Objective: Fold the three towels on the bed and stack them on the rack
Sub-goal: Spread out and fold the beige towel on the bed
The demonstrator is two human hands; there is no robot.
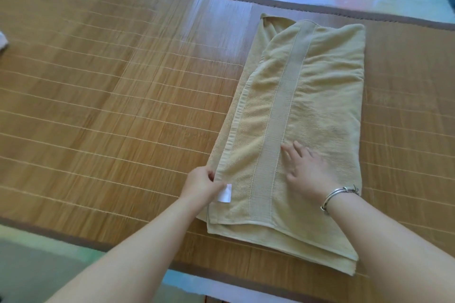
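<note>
The left hand point(203, 186) pinches the left edge of the tan towel point(320, 96), right by a small white tag point(225, 193). The right hand point(306, 170) lies flat and open on top of the towel, fingers spread, holding nothing. It has a silver bangle point(338, 195) on its wrist. The towel is folded into a long shape. It runs from near to far and leans a little to the right. It lies on the right part of a bamboo mat point(98, 106) on the bed.
</note>
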